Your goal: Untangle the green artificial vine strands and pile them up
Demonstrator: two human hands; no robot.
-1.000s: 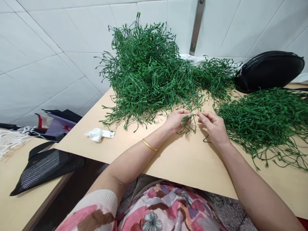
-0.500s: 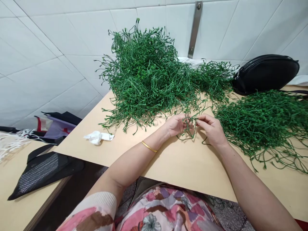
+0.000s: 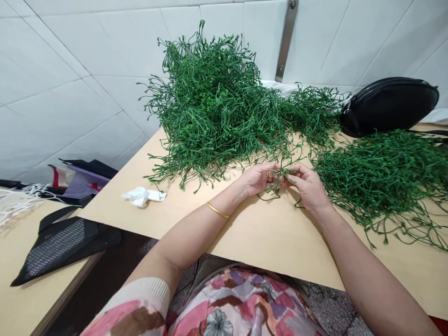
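Note:
Between my two hands, over the table's middle, are a few thin green stems (image 3: 276, 185) with small bud-like tips. My left hand (image 3: 261, 179) has its fingers curled round them, a ring showing on one finger. From the other side my right hand (image 3: 307, 184) pinches the stems between thumb and forefinger. Some stem ends dangle below the fingers toward the tabletop. Just behind the hands rises a large tangled heap of the same green stems (image 3: 217, 102). A second, flatter pile of green stems (image 3: 378, 177) lies to the right of my right hand.
A black bag (image 3: 392, 105) stands at the back right. Crumpled white tissue (image 3: 143, 197) lies left on the wooden table (image 3: 266, 228). Beyond the table's left edge are a black mesh pouch (image 3: 59, 247) and white strands (image 3: 21, 205). A tiled wall (image 3: 105, 37) closes off the back.
My hands have drawn slightly closer together and the stems between them have shifted. The right fingers have moved a little on the stems. The piles look unchanged.

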